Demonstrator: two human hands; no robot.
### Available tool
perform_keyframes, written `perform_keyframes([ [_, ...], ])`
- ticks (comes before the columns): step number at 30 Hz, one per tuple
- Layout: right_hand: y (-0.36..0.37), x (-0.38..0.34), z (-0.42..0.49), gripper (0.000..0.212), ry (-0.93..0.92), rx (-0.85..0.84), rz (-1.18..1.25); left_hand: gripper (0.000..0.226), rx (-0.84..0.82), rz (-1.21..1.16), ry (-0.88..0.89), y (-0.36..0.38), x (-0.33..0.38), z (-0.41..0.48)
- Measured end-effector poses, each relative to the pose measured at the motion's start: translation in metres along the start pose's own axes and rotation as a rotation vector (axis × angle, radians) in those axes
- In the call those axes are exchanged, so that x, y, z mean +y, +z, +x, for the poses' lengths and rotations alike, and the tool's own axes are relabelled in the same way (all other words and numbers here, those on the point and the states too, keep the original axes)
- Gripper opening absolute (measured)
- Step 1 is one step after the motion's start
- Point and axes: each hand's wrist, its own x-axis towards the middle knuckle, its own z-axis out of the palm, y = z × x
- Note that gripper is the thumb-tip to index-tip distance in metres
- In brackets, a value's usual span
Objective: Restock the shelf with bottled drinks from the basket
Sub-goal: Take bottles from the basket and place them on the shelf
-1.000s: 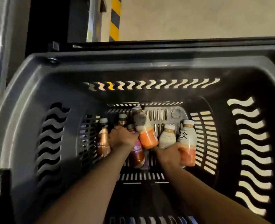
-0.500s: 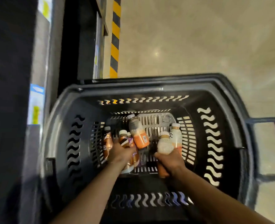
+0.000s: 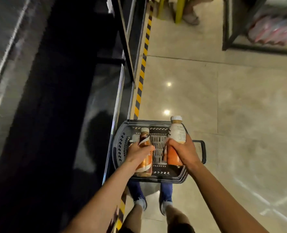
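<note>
Gripping a brown-and-orange bottle (image 3: pixel 147 163) round its middle, the left hand (image 3: pixel 137 153) holds it over the left half of the grey basket (image 3: pixel 120 148), cap pointing away from the person. A second grey cap (image 3: pixel 134 138) shows just beside that hand; whether it belongs to the same grip I cannot tell. The right hand (image 3: pixel 185 152) has its fingers wrapped round a white-and-orange bottle (image 3: pixel 177 133) over the basket's right side, the white cap reaching past the far rim.

The basket sits on the pale tiled floor (image 3: pixel 223 98) just ahead of the person's blue shoes (image 3: pixel 141 201), its left side close to the foot of the dark shelf unit (image 3: pixel 95 81), whose contents are too dim to make out. A black handle (image 3: pixel 203 152) sticks out on the basket's right. Yellow-and-black striped tape (image 3: pixel 141 76) runs along the floor at the unit's base. Farther up the aisle stand yellow legs (image 3: pixel 179 10), another person's foot (image 3: pixel 190 18), and a dark rack holding pink packs (image 3: pixel 274 29).
</note>
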Motion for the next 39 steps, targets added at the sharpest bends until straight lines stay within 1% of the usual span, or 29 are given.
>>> perform_keyframes([
  [2,-0.012,-0.045,-0.045,0.029,-0.079,-0.009,0.005,0.010,0.008,-0.030,0.071,-0.014,0.022,-0.060],
  [5,-0.028,-0.092,-0.101,0.032,-0.161,-0.037,0.012,0.017,0.060,-0.083,0.173,-0.030,0.044,-0.139],
  [8,-0.039,-0.123,-0.141,0.048,-0.196,-0.099,0.020,0.017,0.087,-0.174,0.253,-0.042,0.054,-0.204],
  [10,-0.043,-0.135,-0.160,0.059,-0.232,-0.142,0.009,0.021,0.145,-0.233,0.285,-0.045,0.055,-0.237],
  [13,-0.045,-0.140,-0.180,0.074,-0.284,-0.210,-0.022,0.020,0.263,-0.340,0.325,-0.046,0.048,-0.274],
  [15,-0.044,-0.141,-0.192,0.073,-0.327,-0.275,-0.049,0.022,0.337,-0.419,0.343,-0.043,0.038,-0.296],
  [18,-0.036,-0.145,-0.217,0.057,-0.396,-0.398,-0.080,0.030,0.438,-0.520,0.381,-0.041,0.019,-0.334],
  [20,-0.027,-0.148,-0.240,0.050,-0.443,-0.491,-0.084,0.034,0.500,-0.564,0.400,-0.042,0.001,-0.363],
  [21,-0.021,-0.150,-0.254,0.052,-0.467,-0.533,-0.082,0.035,0.528,-0.578,0.413,-0.044,-0.008,-0.379],
  [24,-0.002,-0.155,-0.301,0.066,-0.534,-0.661,-0.101,0.038,0.643,-0.614,0.457,-0.048,-0.036,-0.431],
  [25,0.005,-0.155,-0.318,0.066,-0.565,-0.709,-0.115,0.039,0.686,-0.637,0.471,-0.049,-0.045,-0.448],
  [29,0.030,-0.151,-0.396,0.058,-0.669,-0.907,-0.173,0.036,0.873,-0.702,0.526,-0.048,-0.098,-0.525],
  [31,0.038,-0.144,-0.441,0.058,-0.712,-1.000,-0.210,0.032,0.975,-0.750,0.544,-0.044,-0.132,-0.564],
  [35,0.048,-0.105,-0.533,0.060,-0.734,-1.220,-0.263,0.033,1.183,-0.904,0.560,-0.026,-0.214,-0.636],
  [37,0.050,-0.077,-0.577,0.060,-0.737,-1.318,-0.279,0.039,1.268,-0.997,0.555,-0.014,-0.259,-0.667],
  [39,0.050,-0.044,-0.621,0.062,-0.729,-1.415,-0.293,0.044,1.362,-1.092,0.514,0.001,-0.306,-0.698],
])
